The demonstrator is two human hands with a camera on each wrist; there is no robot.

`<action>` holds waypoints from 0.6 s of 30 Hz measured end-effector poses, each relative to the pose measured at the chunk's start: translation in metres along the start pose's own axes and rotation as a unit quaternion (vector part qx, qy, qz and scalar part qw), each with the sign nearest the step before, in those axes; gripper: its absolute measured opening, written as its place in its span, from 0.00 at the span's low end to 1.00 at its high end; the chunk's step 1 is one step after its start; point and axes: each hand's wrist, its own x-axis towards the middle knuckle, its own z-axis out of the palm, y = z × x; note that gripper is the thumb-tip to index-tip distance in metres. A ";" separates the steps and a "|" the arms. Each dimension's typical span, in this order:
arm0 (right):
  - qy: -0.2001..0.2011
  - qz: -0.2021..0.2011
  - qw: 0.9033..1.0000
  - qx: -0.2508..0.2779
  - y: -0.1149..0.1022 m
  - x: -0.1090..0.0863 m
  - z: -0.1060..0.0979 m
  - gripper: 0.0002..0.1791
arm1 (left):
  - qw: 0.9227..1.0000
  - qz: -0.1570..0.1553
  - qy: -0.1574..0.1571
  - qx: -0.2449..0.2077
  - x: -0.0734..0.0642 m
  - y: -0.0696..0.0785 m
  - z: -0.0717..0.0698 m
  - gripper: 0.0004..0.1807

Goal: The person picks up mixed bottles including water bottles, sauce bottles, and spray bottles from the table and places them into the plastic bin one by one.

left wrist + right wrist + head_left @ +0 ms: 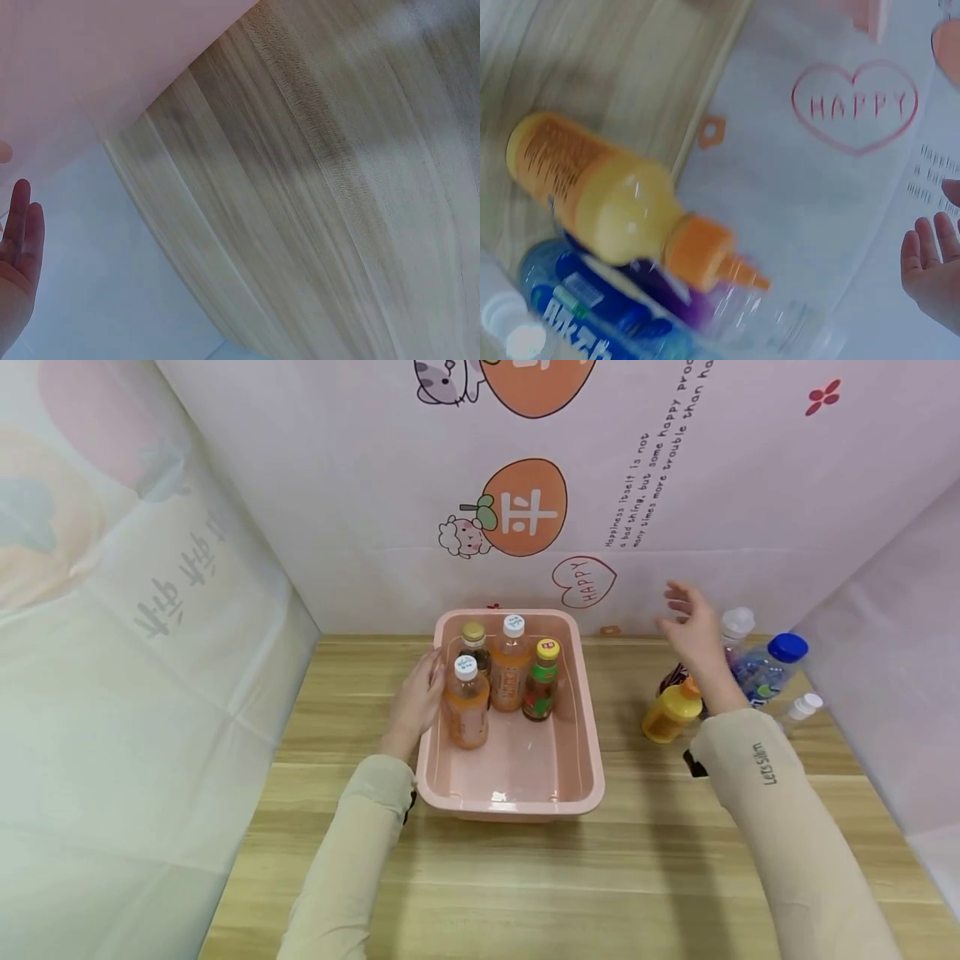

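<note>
In the pink tub on your bench, a gold-capped bottle stands half hidden behind an orange bottle, your left grip lies relaxed at the tub's left side, and your loosely spread right grip's wrist partly covers a clear-capped bottle.

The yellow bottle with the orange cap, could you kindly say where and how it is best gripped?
I would grip the yellow bottle round its body below the orange cap, probably coming from the side facing the pink tub. The body is broader than the cap's thin spout, and other bottles crowd its opposite side, while bare tabletop lies toward the tub.
</note>
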 end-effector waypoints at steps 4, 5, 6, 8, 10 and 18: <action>0.036 0.022 0.999 -0.009 0.011 0.002 -0.019 0.35 | 1.000 -0.001 0.002 0.001 0.000 0.000 0.000 0.28; 0.043 0.028 0.999 -0.008 0.013 0.003 -0.023 0.36 | 1.000 -0.002 0.004 0.001 0.000 0.000 0.000 0.27; 0.050 0.032 0.998 -0.008 0.016 0.003 -0.027 0.36 | 1.000 -0.002 0.005 0.002 0.000 0.000 0.000 0.27; 0.070 0.043 0.997 -0.008 0.021 0.003 -0.033 0.37 | 1.000 -0.001 0.004 0.001 0.000 0.001 0.000 0.28; 0.092 0.053 0.994 -0.008 0.026 0.003 -0.038 0.38 | 1.000 -0.001 0.003 0.001 0.000 0.001 -0.001 0.28; 0.128 0.113 0.985 -0.005 0.047 0.000 -0.048 0.42 | 1.000 -0.003 0.004 -0.001 -0.001 0.000 0.000 0.28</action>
